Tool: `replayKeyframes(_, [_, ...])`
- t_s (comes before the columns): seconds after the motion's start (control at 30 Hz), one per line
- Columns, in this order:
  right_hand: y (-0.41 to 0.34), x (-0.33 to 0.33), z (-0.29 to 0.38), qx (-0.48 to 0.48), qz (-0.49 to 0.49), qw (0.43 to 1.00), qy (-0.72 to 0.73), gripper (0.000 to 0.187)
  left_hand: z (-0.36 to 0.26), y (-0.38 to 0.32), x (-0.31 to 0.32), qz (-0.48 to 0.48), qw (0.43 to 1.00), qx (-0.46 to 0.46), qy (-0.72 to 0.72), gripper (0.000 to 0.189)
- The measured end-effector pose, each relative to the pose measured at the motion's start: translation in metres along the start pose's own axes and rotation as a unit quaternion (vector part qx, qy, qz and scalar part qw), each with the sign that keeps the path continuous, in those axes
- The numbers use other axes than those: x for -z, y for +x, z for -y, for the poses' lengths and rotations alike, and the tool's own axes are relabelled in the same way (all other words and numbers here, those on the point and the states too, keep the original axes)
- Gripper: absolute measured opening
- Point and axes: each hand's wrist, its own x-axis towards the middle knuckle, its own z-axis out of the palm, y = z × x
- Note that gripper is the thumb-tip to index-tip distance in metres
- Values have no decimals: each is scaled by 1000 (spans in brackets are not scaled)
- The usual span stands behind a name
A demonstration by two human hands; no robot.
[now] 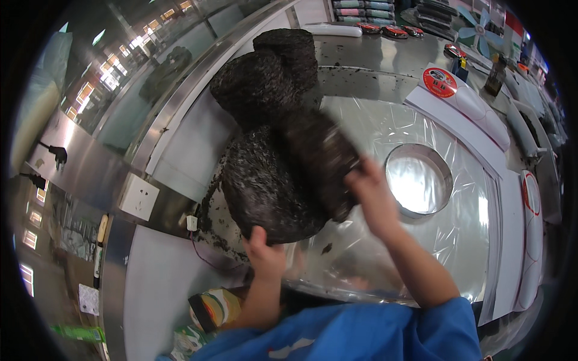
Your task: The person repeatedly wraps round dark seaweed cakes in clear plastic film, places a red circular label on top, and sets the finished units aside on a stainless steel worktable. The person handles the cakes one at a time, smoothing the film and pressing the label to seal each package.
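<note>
Before me stand thick round stacks of what looks like dark dried seaweed. My left hand [265,256] grips the near edge of the front stack [271,189], its thumb on top and the fingers partly hidden underneath. Blurred by motion, my right hand [375,196] grasps the right edge of a tilted slab of seaweed [320,158], which overlaps the front stack's right side. Two more seaweed stacks, a nearer one [248,88] and a farther one [291,49], sit behind. Clear plastic film [356,252] covers the worktop under and right of my hands.
A metal ring [420,150] rests on the film to the right. Beyond it lie white paper sheets [510,243] and rolls of round red-and-white labels [474,106]. A metal-framed partition [171,104] with a wall socket [139,196] borders the left. A fan [479,30] stands far right.
</note>
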Motion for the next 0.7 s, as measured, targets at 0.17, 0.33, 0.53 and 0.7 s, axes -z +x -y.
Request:
replayKeyframes(0.17, [2, 28, 19, 281, -145, 937, -148, 53, -43, 0, -14, -46, 935, 115, -333, 66])
replayKeyframes(0.33, [-45, -28, 23, 305, 119, 889, -321, 47, -53, -17, -38, 41, 966, 26, -253, 86])
replayKeyframes(0.53, [-52, -31, 34, 342, 86, 878, -324, 57, -61, -28, -38, 82, 973, -12, -215, 96])
replayKeyframes(0.7, [-58, -27, 29, 386, 87, 844, -362, 58, -66, -37, -37, 83, 980, -20, -180, 89])
